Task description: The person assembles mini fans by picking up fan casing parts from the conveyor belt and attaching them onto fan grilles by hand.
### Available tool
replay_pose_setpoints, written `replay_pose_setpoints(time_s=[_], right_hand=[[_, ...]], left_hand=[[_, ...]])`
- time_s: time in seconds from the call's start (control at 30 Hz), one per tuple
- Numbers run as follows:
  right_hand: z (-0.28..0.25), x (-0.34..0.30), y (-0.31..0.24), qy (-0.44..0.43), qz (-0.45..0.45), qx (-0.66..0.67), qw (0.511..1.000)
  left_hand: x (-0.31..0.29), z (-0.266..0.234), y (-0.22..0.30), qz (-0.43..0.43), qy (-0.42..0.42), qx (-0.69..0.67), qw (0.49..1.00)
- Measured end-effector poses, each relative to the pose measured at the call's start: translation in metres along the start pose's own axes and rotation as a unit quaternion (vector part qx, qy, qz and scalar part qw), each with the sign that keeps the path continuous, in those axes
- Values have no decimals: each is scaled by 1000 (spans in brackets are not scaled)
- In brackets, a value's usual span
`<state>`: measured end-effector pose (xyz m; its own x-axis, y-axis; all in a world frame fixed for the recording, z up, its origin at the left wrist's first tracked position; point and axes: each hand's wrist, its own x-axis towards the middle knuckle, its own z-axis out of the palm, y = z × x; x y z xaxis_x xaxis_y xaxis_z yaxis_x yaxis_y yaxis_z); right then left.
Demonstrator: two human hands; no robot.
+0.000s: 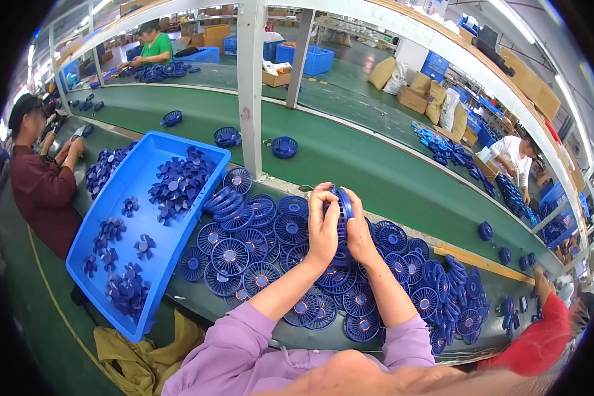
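Both my hands are raised over the bench, pressed from either side around a round blue fan housing point(341, 214) held on edge. My left hand point(323, 228) wraps its left side, and my right hand point(359, 231) lies along its right side, fingers closed at the top. Palms and fingers hide much of the housing. Beneath and around them lies a wide heap of blue fan grilles point(290, 228), some with a copper-coloured centre. To the left, a tilted blue bin point(158, 247) holds several small blue fan blades point(178, 178).
A green conveyor belt point(389, 178) runs behind the bench, carrying a few fan housings point(284, 147). A white post point(249, 92) rises at the bench's back edge. Co-workers sit at left point(43, 165) and at right, in a red sleeve point(538, 333). An olive cloth point(152, 350) hangs below the bin.
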<state>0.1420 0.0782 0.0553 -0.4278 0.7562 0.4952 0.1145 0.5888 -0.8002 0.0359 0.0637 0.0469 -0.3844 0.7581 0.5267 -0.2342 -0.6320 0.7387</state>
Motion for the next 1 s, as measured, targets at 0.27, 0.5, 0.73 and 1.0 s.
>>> replay_pose_setpoints(time_s=[0.27, 0.5, 0.73, 1.0], right_hand=[[-2, -14, 4, -59, 112, 237, 963], [-1, -5, 0, 2, -58, -110, 992], [10, -11, 4, 17, 10, 60, 998], [9, -12, 8, -21, 80, 184, 979]], left_hand=[[4, 1, 22, 213, -65, 206, 953], [8, -1, 7, -89, -25, -89, 992], [2, 2, 3, 101, -47, 142, 984], [7, -3, 7, 164, -94, 197, 962]])
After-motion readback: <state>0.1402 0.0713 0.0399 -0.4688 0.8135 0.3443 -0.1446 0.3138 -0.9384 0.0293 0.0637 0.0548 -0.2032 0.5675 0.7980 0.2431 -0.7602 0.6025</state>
